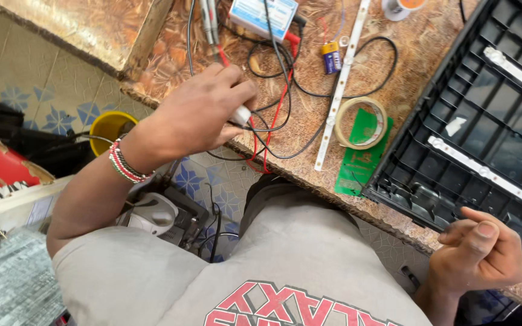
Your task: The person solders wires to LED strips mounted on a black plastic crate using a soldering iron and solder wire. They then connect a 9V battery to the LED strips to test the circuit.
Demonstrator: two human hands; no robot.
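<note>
At the top centre of the frame I see a small white and blue box-shaped tester [263, 15] with a printed label face, red and black leads [279, 102] trailing down from it over the tabletop. Just right of it stands a small blue and yellow rectangular battery [331, 57], and beside that a long white LED strip [341, 84] runs diagonally down the middle. A roll of pale tan tape [361, 122] lies partly on a green rectangular circuit board [362, 158]. At the top edge sits a white cup with an orange top [400, 7], cut off by the frame.

The surface is a brown, mottled, worn table [418, 54]; below its edge the floor shows pale tiles with blue flower patterns [49, 90]. A black ribbed plastic panel backing [484, 121] fills the right side, with white LED strips fixed across it.

On the floor at left sits a yellow round tub [109, 128]; I cannot tell what is in it.

My left hand [197, 111], with a beaded red, white and green wristband [125, 162], is left of centre, its fingers closed around a small white plug-like piece [241, 115] joined to the leads, at the table's near edge. My right hand [478, 250], lower right, hangs loosely curled over the panel's near rim, fingers together, thumb pressed to forefinger, holding nothing I can see.
</note>
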